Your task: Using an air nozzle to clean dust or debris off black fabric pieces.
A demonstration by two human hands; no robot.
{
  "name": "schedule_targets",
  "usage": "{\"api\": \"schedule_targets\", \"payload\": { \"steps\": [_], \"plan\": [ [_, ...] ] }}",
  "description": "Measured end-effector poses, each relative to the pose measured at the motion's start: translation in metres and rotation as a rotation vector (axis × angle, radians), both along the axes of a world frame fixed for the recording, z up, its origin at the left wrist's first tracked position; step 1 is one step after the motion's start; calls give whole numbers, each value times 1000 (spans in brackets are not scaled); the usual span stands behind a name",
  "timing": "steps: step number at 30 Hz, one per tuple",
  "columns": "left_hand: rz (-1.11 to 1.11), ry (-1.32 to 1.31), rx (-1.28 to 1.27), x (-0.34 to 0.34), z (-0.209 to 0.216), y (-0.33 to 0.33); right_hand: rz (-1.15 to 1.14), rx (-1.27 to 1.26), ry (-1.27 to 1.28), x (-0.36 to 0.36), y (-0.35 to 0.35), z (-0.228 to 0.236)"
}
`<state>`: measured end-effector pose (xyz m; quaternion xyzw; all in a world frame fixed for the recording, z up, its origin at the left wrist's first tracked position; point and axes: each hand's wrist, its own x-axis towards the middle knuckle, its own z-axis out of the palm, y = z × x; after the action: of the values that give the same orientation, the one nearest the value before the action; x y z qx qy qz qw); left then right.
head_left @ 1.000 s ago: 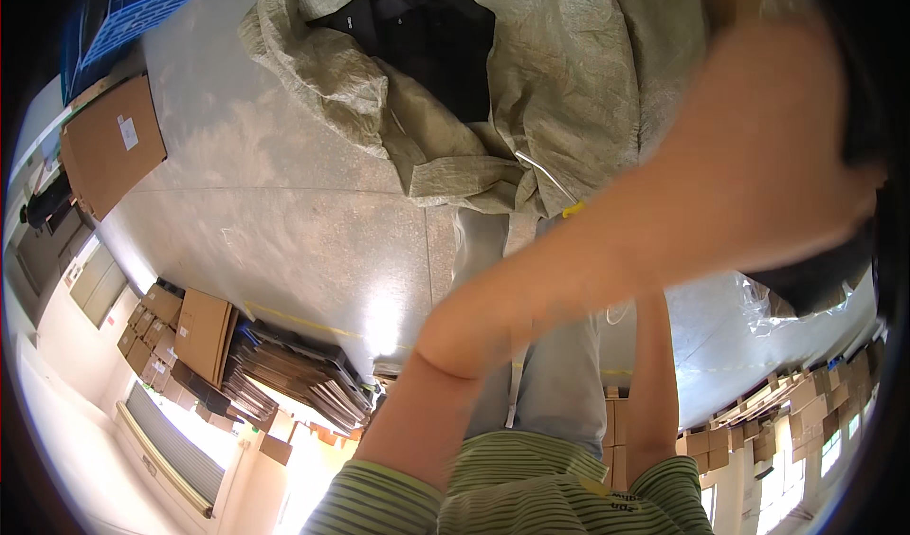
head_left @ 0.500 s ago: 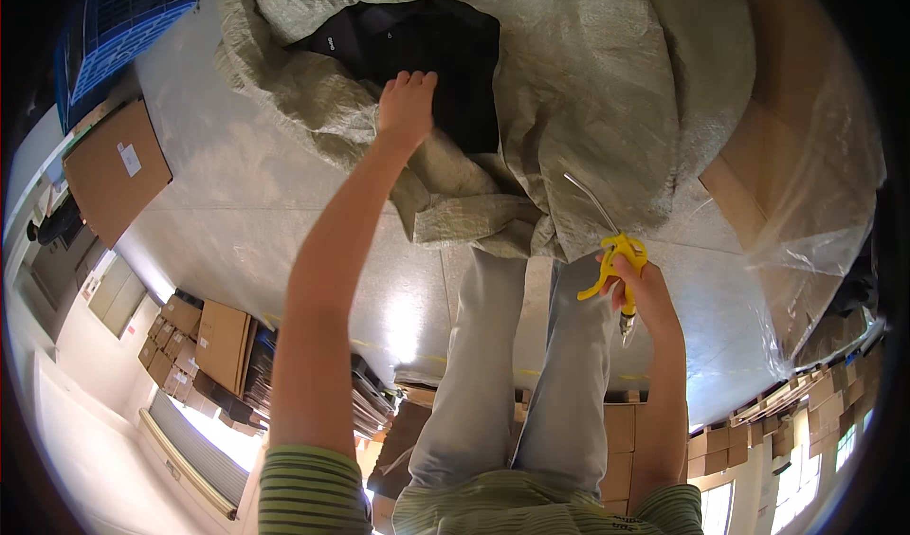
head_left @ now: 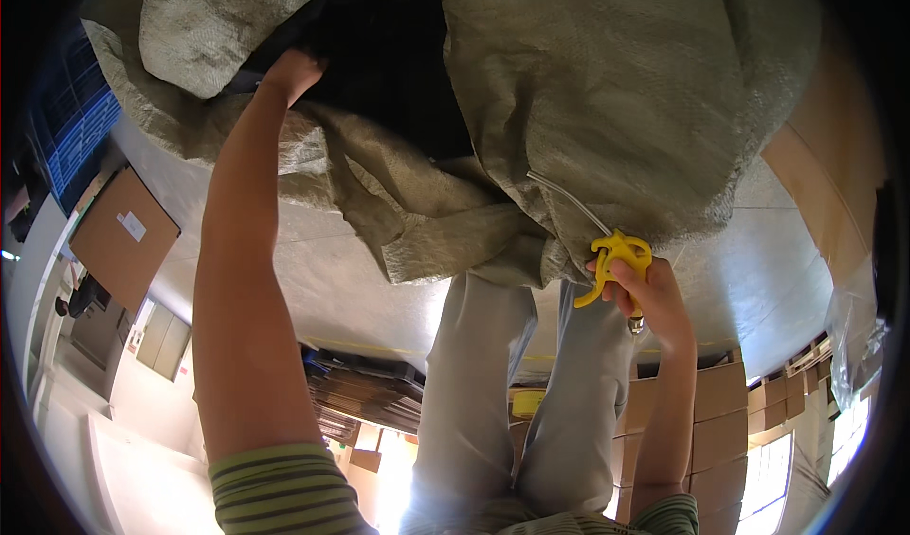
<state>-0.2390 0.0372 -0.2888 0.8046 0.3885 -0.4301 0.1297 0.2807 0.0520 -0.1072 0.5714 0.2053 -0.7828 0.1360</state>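
Note:
A large grey-green woven sack (head_left: 607, 90) spreads before me with its mouth gaping toward the left. Black contents (head_left: 389, 61) show inside, too dark to make out. My left hand (head_left: 298, 74) reaches over the near rim into this opening, and its fingers are lost against the dark. Lower right, my right hand (head_left: 656, 298) is closed round a yellow air blow gun (head_left: 622, 251). The gun's thin bent metal nozzle (head_left: 572, 197) points up and left, in front of the sack's near side.
A blue plastic crate (head_left: 76, 132) stands at the far left, with a brown carton (head_left: 125, 236) nearer. Flattened cardboard (head_left: 365, 395) and stacked cartons (head_left: 720, 431) lie behind my legs. Cardboard (head_left: 820, 194) and clear plastic film (head_left: 853, 341) are at the right.
My left hand has moved left and deeper into the sack's mouth. The sack appears larger and shifted left and nearer. My right hand keeps hold of the air blow gun.

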Motion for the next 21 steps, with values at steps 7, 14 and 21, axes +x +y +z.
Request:
{"api": "schedule_targets", "payload": {
  "steps": [7,14,21],
  "plan": [
    [1251,-599,283,115,137,9,-102,318,92,-17,-12,27],
    [2020,-1160,552,178,222,-22,169,379,-98,-63,24,98],
    [2680,-1326,398,217,239,-82,185,358,-36,-51,43,131]
  ]
}}
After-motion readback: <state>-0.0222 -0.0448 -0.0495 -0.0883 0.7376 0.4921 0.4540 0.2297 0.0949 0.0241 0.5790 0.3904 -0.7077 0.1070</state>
